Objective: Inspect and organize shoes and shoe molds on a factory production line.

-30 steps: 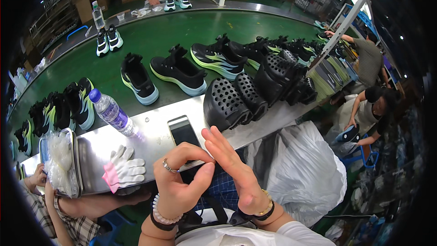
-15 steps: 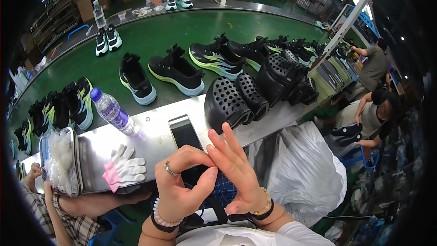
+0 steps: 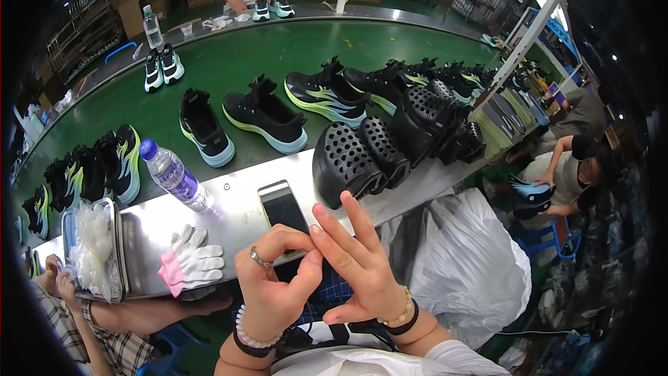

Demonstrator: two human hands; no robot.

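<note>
My left hand [image 3: 277, 278] and my right hand [image 3: 362, 264] meet in front of my body, over the bench edge. The thumb and forefinger of the left are pinched together against the fingers of the right; anything between them is too small to tell. Fingers of my right hand stretch out and apart. Just beyond them lies a smartphone [image 3: 284, 207] with a dark screen. Black perforated clogs [image 3: 346, 160] stand close past my right fingertips. White knit gloves [image 3: 195, 259] with a pink cuff lie to the left, beside a water bottle [image 3: 174, 175] with a blue cap.
Black running shoes [image 3: 264, 115] with green and pale blue soles line the green conveyor [image 3: 229, 56]. A tray [image 3: 118, 257] with clear plastic bags stands at left, near a seated person's hands. A large white plastic bag [image 3: 466, 264] bulges at right. Other people sit or stand around.
My hands keep the same touching pose, shifted only slightly. At right, the co-worker's held shoes have turned, and the person behind bends lower. Across the belt, a person's hand has drawn back a little.
</note>
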